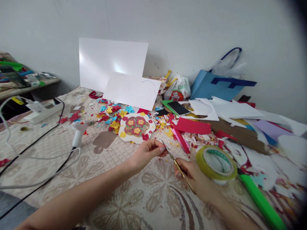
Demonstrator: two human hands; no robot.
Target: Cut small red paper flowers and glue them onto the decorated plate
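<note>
Scissors [177,163]: gold-handled, in the right hand [189,172], blades slanting toward 11 o'clock; clock directions below run from here.
Right hand: fingers curled shut around the handles.
Left hand [153,149]: at 10 o'clock, its fingers drawn narrow beside the blade tips — whether they meet or pinch a scrap, I cannot tell.
Scalloped card [123,134]: white-edged, set with red and yellow flowers, lying at 10 o'clock just beyond the left hand.
Paper flowers [115,125]: red, yellow and blue, heaped past the card toward 10 o'clock.
Hot glue gun [78,135]: white, upright, between 9 and 10 o'clock.
Tape roll [202,164]: yellowish, at 3 o'clock, just beside the right hand.
Green tool [260,196]: black-ended, at 4 o'clock.
Red paper strip [193,126]: toward 1 o'clock, among scraps.
Smartphone [178,108]: at 12 o'clock, dark screen up.
Surface [153,204]: patterned cloth — beneath everything listed.
</note>
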